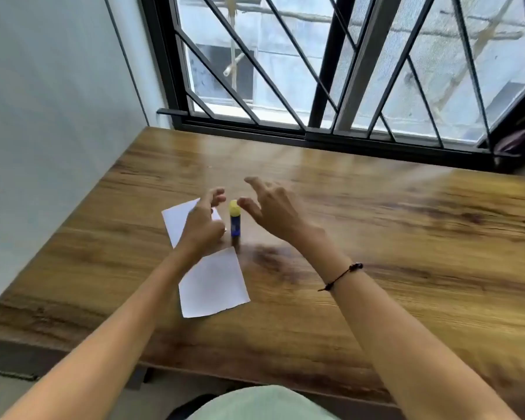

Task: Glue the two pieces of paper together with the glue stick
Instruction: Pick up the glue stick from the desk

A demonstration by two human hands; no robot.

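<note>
A blue glue stick with a yellow cap stands upright on the wooden table. Two white pieces of paper lie flat: the far paper left of the glue stick, partly hidden by my left hand, and the near paper closer to me. My left hand hovers just left of the glue stick, fingers curled, holding nothing. My right hand hovers just right of the cap, fingers spread, thumb almost at the cap.
A barred window runs along the table's far edge. A white wall stands at the left. A dark cloth bundle sits at the far right corner. My lap in pale green is below the near edge.
</note>
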